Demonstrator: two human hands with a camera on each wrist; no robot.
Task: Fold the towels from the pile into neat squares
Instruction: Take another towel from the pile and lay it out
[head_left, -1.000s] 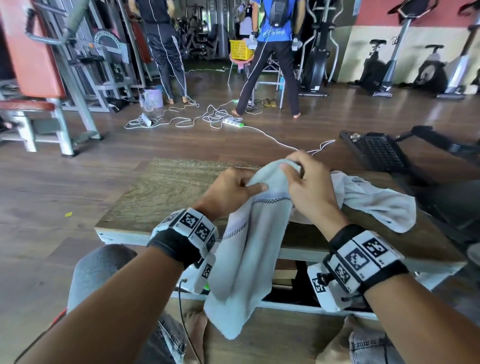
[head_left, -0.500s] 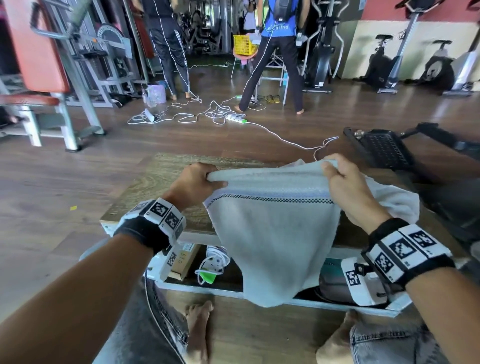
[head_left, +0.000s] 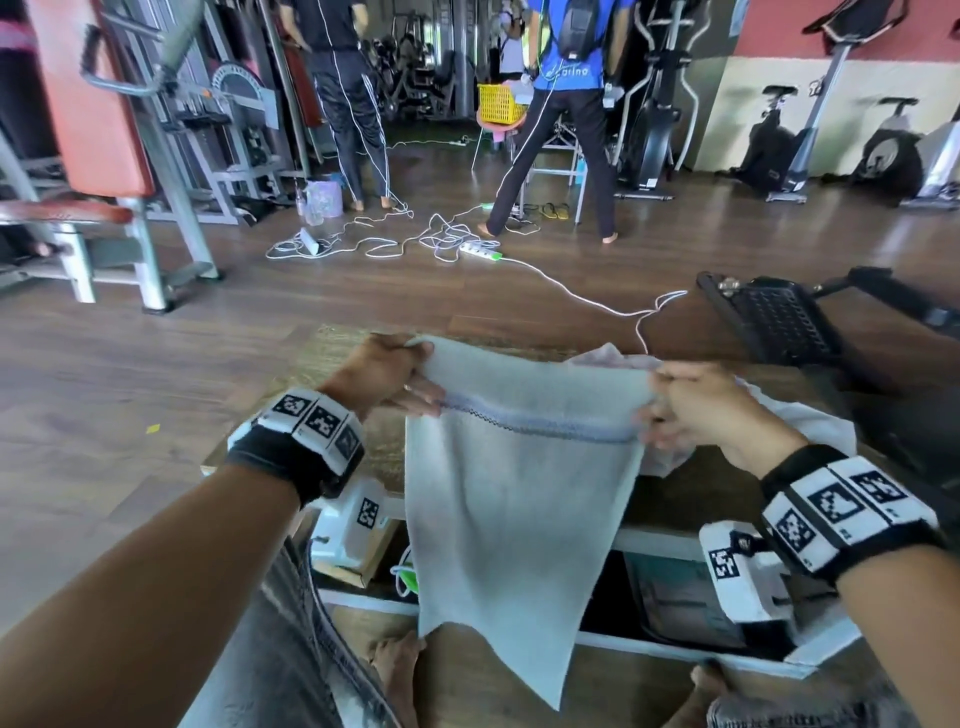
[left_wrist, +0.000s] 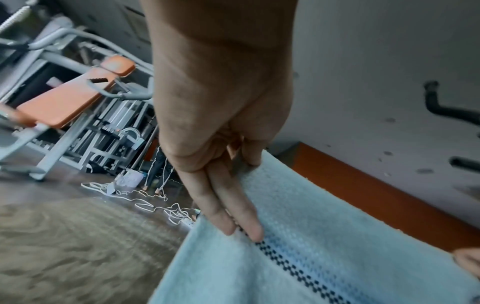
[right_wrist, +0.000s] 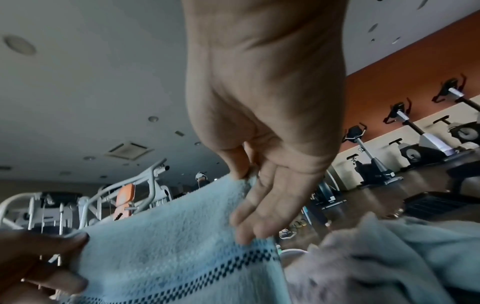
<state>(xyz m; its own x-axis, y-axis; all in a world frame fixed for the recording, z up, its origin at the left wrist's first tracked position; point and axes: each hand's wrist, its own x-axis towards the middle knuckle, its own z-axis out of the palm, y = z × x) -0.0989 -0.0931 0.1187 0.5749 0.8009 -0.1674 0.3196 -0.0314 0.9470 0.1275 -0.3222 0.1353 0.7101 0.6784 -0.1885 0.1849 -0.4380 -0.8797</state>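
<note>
A: Towel (head_left: 519, 493)?

B: Held up between both hands above the near edge of the table (head_left: 332, 358), top edge running left to right, the rest hanging down toward the knees. Long axis therefore vertical; short top edge stretched nearly level.

A: Hands?

B: Well apart, 1 at each top corner. Left hand (head_left: 384, 376) pinching the left corner, thumb behind and fingers (left_wrist: 233, 216) laid flat along the front by the checked stripe (left_wrist: 298, 265). Right hand (head_left: 701, 405) clamped on the right corner in the same way (fingers (right_wrist: 249, 216) on the near face). Neither nearer than the other; both equally on the job.

A: Coming move?

B: Probably laying flat on the table ahead, or bringing the 2 corners together. Either way turns on that level top edge staying square to the table's front.

A: Rest of the pile?

B: Another crumpled towel (head_left: 789, 421) lying on the table, just behind and right of the right hand.

A: Any writing?

B: Only a partly legible "arino" on a blue shirt (head_left: 566, 67) across the room (first letter unclear). Square black-and-white markers on both wristbands (head_left: 311, 421), no words.
</note>
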